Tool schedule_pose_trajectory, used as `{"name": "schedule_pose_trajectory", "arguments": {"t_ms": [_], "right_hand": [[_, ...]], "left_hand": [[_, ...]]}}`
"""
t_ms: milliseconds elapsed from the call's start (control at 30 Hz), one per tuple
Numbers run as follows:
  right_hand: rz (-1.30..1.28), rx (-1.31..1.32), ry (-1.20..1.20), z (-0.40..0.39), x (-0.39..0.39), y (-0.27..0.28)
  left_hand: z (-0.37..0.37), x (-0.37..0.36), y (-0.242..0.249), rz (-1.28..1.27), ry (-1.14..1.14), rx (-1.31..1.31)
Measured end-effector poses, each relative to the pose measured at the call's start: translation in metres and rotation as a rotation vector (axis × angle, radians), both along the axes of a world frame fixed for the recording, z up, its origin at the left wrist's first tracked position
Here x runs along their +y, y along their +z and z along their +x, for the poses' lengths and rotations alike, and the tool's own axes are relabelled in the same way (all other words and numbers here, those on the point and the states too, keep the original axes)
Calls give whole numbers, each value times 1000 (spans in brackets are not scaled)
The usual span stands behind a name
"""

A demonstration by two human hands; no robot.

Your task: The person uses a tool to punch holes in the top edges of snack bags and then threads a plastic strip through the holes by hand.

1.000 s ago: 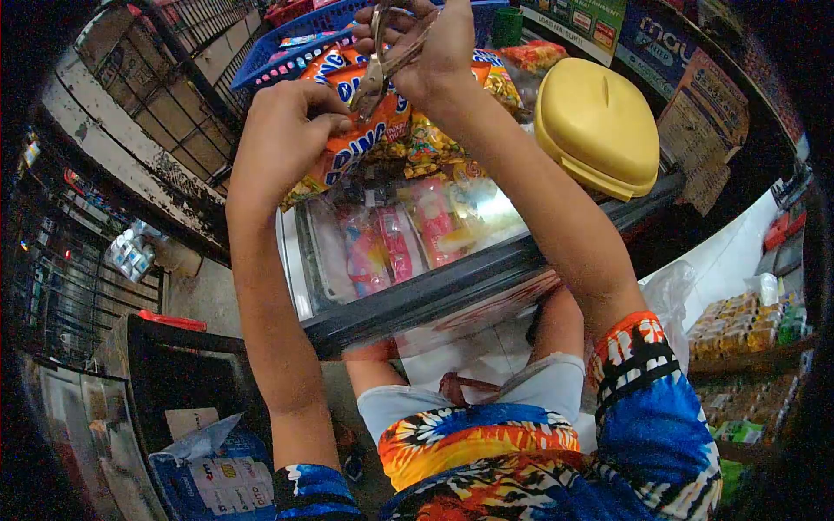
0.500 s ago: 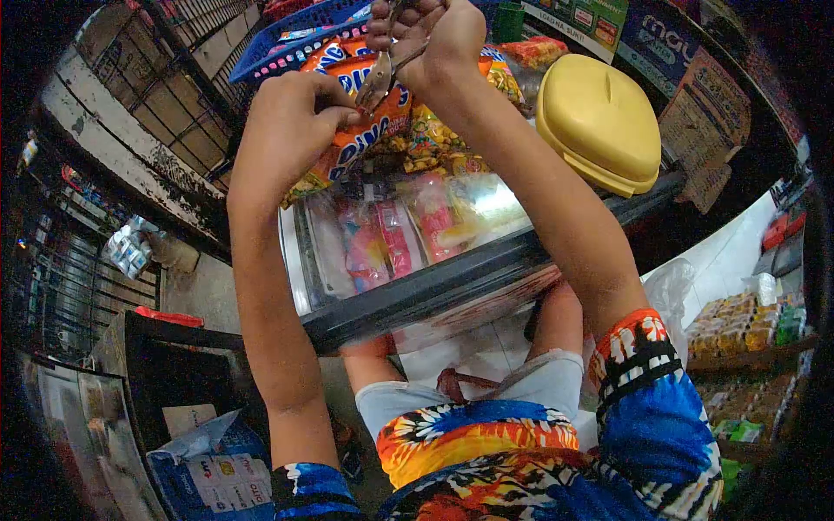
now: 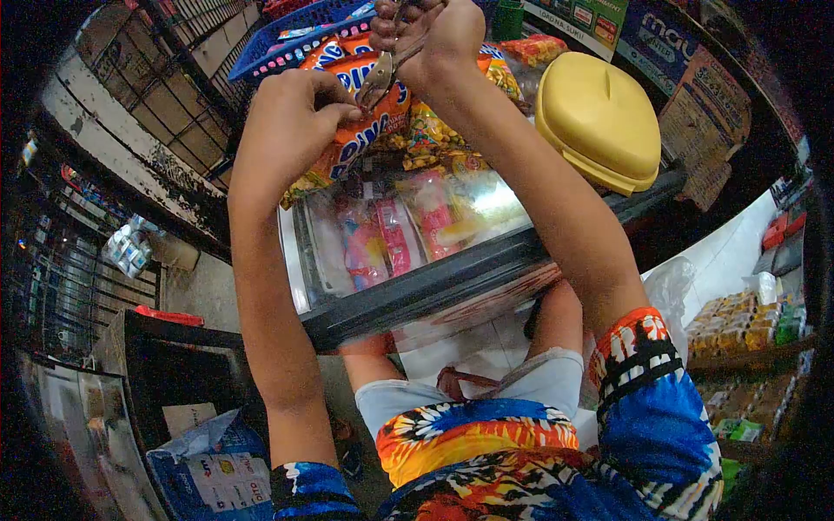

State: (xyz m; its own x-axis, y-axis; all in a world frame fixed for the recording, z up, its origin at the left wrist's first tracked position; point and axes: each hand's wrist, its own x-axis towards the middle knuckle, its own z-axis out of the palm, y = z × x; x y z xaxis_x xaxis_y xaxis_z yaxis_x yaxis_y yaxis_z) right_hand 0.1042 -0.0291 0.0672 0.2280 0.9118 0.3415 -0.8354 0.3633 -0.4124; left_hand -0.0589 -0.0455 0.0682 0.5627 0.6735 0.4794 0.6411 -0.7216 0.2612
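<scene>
My right hand [image 3: 434, 39] is closed around metal cutlery near the top of the head view. A shiny spoon [image 3: 378, 82] points down and left from it. My left hand [image 3: 300, 117] has its thumb and fingers pinched together at the spoon's tip; what they hold, if anything, is too small to make out. Behind and below both hands lie orange snack packs [image 3: 382, 122] with blue and white lettering. Yellow snack packs [image 3: 430, 135] sit beside them, on the glass-topped case [image 3: 326, 260].
A yellow lidded container [image 3: 599, 117] stands on the case at right. Behind the packs is a blue basket [image 3: 261, 52]. Pink packs [image 3: 395, 234] show through the glass. Shelves of small packs [image 3: 734, 326] are at far right, a blue bag [image 3: 213, 469] at lower left.
</scene>
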Motion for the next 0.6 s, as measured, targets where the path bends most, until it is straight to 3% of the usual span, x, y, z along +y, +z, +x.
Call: {"name": "schedule_pose_trajectory", "arguments": {"t_ms": [300,400,500,567,600], "right_hand": [[31,7,25,1,0,-1],[43,-30,91,-2,-2,-2],[113,-127,192,-9,-9,-1],[144,-195,220,-21,-19,-3],[153,-268,285,-27,-22,-4]], "left_hand": [[0,1,-1,-49,-17,-11],[-4,6,-1,-60,-118,-92],[-4,11,3,-241,-163,-299],[0,15,3,-280,-453,-793],[-3,18,2,-277,-444,-797]]}}
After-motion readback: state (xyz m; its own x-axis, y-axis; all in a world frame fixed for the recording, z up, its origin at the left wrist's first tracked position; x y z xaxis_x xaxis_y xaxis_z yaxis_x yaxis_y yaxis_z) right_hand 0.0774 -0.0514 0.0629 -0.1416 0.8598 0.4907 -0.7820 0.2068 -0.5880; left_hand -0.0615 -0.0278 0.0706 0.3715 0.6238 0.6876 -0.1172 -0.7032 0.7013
